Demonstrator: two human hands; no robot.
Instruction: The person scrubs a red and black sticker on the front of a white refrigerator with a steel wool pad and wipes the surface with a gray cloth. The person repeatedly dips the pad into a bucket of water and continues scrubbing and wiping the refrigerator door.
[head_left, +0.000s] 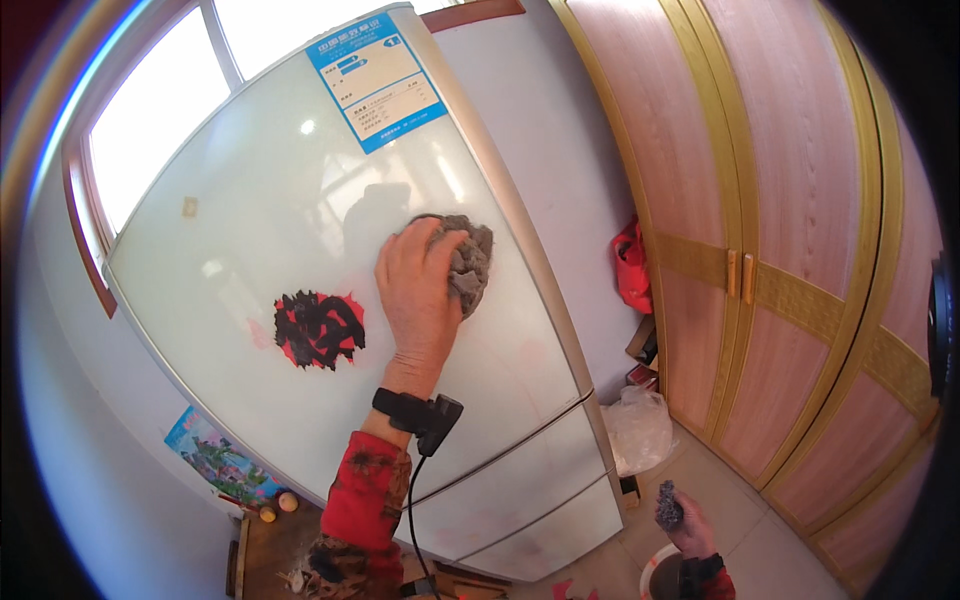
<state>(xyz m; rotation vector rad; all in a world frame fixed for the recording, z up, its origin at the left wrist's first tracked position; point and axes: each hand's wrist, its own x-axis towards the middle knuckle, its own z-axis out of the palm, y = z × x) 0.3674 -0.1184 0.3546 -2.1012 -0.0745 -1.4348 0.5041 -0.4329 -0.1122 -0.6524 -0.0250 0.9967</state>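
My left hand grips a bunched grey-brown cloth and presses it against the upper door of a white refrigerator. A black device is strapped to that wrist, with a cable running down from it. Left of the hand, a ragged-edged red paper piece with thick black strokes sticks to the door, and faint pink stains show beside it. Low at the right, my right hand holds a dark grey scouring pad, apart from the door and above a bucket that is partly cut off by the frame.
A blue and white printed label is stuck high on the door. Tall wooden wardrobe doors stand at the right. A red bag and a clear plastic bag lie between wardrobe and refrigerator. A wooden table is at lower left.
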